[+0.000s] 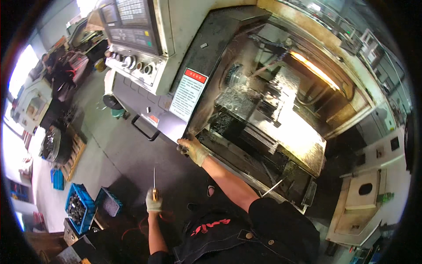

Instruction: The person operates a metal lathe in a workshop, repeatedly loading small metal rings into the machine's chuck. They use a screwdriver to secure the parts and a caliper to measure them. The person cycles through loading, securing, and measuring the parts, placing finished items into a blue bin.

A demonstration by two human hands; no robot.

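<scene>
A light work glove with darkened fingertips covers my right hand (193, 150), which curls around the lower corner of the grey sliding door (149, 99) of a lathe. Whether anything small lies under those fingers I cannot make out. Lower and to the left, my gloved left hand (154, 205) is closed around an air blow gun (154, 193) with a yellowish body. Its long thin nozzle points up, away from me. A thin red hose (140, 226) shows near that forearm. Inside the open lathe, the round chuck (236, 75) sits behind metal shavings.
A control panel (132, 26) with knobs juts out above the door. The lit chamber has a metal slide cover (292, 136) and a lamp (314, 70). Blue crates (80, 209) of dark parts stand at lower left, near a pallet (74, 156). Another person (61, 72) is far left.
</scene>
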